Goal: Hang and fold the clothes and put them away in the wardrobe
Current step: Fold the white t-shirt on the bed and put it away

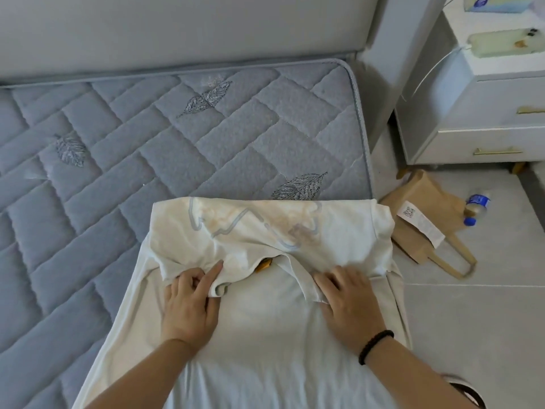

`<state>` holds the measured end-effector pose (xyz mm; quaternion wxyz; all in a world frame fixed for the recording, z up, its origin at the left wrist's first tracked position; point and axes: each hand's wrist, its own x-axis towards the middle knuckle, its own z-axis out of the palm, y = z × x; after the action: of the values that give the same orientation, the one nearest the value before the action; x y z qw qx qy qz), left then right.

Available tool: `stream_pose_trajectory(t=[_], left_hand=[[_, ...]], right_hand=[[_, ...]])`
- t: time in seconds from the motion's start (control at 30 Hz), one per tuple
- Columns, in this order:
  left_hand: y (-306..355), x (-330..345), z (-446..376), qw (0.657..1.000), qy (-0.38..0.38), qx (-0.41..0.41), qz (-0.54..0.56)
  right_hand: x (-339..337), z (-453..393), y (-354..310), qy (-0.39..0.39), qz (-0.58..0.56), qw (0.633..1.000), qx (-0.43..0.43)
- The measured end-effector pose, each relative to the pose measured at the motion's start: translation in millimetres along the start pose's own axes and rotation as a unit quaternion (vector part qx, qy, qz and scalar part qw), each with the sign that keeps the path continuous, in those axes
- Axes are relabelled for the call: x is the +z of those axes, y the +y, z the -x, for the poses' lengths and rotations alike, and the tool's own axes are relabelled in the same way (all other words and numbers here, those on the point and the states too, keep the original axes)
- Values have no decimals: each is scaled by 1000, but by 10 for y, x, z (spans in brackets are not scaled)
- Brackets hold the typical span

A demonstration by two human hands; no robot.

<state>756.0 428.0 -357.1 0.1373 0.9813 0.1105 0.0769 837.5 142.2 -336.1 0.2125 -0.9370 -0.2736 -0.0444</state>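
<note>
- Nearest the camera, two bare forearms reach forward over a pale shirt spread on the mattress, its lower body running toward the viewer.
- The left hand pinches the folded-over edge of the shirt: its thumb and curled fingers gather the fabric while the index finger lies straight along the fold.
- The right hand, with a dark beaded bracelet on the wrist, rests on the other end of that fold; its fingertips are tucked into the cloth, so it seems to grip the edge, though the hold is partly hidden.
- The shirt's upper part is doubled back toward the viewer, inside out, with a faint printed design showing through and a small orange tag peeking from the neckline.
- By my reading, the fold is only begun: one crosswise fold is in hand, further folds remain, and nothing has gone to a wardrobe, which is not in view. No hangers or other clothes show.
- Beyond the bed's edge, on the tiled floor, a brown paper bag lies flat on its side; its contents cannot be seen. A small plastic bottle with a blue cap lies just beside it.
- Farthest off stands a white bedside cabinet with both drawers closed; a phone on a cable rests on top.
</note>
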Motion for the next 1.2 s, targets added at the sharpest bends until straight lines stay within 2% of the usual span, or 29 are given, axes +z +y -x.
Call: stream_pose_trajectory(t=[0.2, 0.43, 0.5, 0.63, 0.73, 0.8, 0.87, 0.93, 1.07, 1.2], left_hand=[[-5, -18, -1, 1000, -1, -4, 1], [-34, -18, 25, 999, 33, 36, 21], [-19, -70, 40, 998, 40, 40, 20], [27, -213, 167, 996, 46, 70, 15], [18, -413, 545, 995, 17, 80, 54], [-42, -588, 897, 992, -3, 115, 58], [-151, -708, 1243, 986, -14, 161, 35], [-279, -743, 1586, 980, 7, 197, -12], [-491, -795, 2143, 966, 58, 242, -71], [-521, -917, 2553, 965, 69, 229, -107]], right_hand=[[64, 15, 32, 16, 4, 1000, -5], [30, 147, -50, 63, 1, 998, -32], [-39, 276, -168, 48, 4, 999, -13], [-225, 688, -455, -31, 59, 996, 55], [-356, 1213, -688, -17, 42, 989, 142], [-396, 1629, -892, -49, 15, 982, 180], [-411, 1971, -1074, -98, 9, 973, 209], [-414, 2184, -1174, -110, 21, 967, 229], [-390, 2377, -1309, -103, -39, 964, 243], [-376, 2549, -1477, -113, -52, 968, 218]])
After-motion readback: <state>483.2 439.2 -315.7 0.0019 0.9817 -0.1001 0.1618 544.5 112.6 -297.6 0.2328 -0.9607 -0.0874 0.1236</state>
